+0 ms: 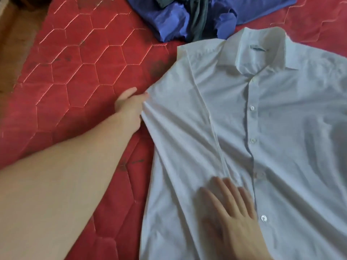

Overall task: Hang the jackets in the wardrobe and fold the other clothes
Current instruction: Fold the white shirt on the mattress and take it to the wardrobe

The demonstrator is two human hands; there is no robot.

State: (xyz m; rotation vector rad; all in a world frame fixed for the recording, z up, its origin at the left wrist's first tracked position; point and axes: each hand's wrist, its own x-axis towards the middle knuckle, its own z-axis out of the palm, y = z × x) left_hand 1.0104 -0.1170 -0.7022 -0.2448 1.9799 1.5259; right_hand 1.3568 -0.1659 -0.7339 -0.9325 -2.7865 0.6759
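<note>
Obs: white shirt (262, 128) lies face up on the red quilted bed (75, 72), collar toward far edge, placket buttoned. Left side panel already folded in over the front; crease runs from shoulder down to approx. the hem.

L hand (129, 106): at the outer fold edge, mid-height, fingers tucked into/under the cloth w/ thumb showing. Looks like a grip on the edge; exact pinch hidden by fabric. R hand (231, 209): flat on the lower front just beside the placket, fingers straight and spread, pressing cloth down. Slight blur, so likely mid-stroke.

Other items: blue cloth (178, 19) w/ a dark grey-green garment (199, 17) crumpled on it, near the collar, not touching as far as I can tell. Not yet folded. No jacket or wardrobe in view.

Step (judged): squaring the left fold of the shirt.

Method notes:
- Keep L edge taut while R smooths away from the crease twd. the hem; wrinkles radiate from L grip, so ease tension before pressing.
- Keep crease parallel to placket.
- Mirror on right side, same width.
- Risk: dragging whole shirt across the quilt; press, don't pull.
</note>
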